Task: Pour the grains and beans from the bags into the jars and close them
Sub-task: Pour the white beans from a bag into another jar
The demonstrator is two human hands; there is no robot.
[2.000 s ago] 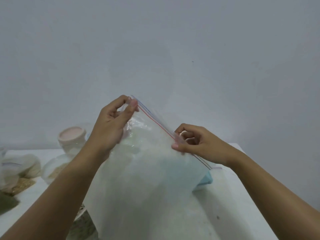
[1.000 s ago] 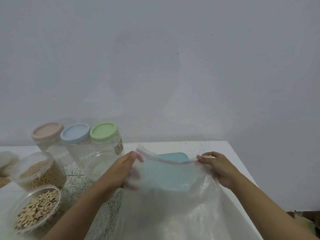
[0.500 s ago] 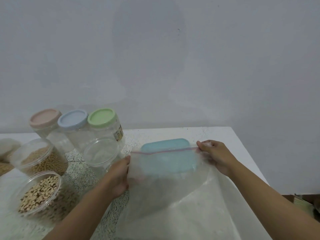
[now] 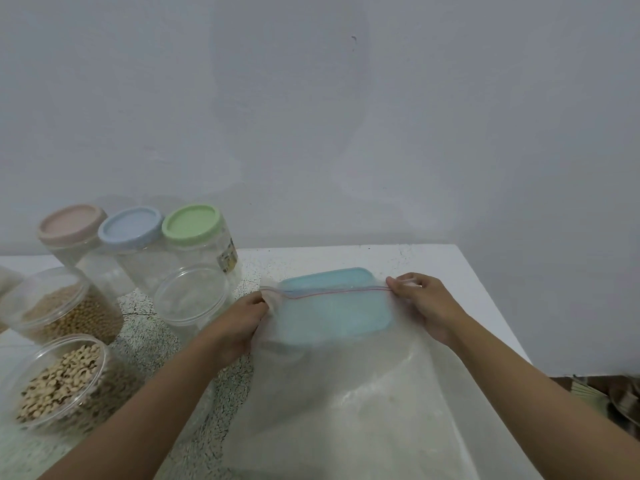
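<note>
A large clear zip bag [image 4: 346,393] with a red and blue seal strip lies flat on the white table [image 4: 450,265] in front of me. My left hand [image 4: 242,323] pinches its top left corner and my right hand [image 4: 422,303] pinches the top right corner, stretching the seal between them. A light blue rectangular lid [image 4: 332,306] shows through the bag. An open clear jar [image 4: 190,292] holding nothing visible stands just left of my left hand. Two open jars at the left hold tan beans [image 4: 65,313] and black-eyed beans [image 4: 59,382].
Three lidded clear jars stand at the back left: pink lid [image 4: 71,223], blue lid [image 4: 130,228], green lid [image 4: 190,220]. A grey wall rises behind the table. The table's right edge drops off beside my right forearm, with dark clutter [image 4: 616,396] on the floor below.
The bag came down from mid-air and now lies on the table over the blue lid. My hands moved apart to its top corners, and my view tilted down toward the jars.
</note>
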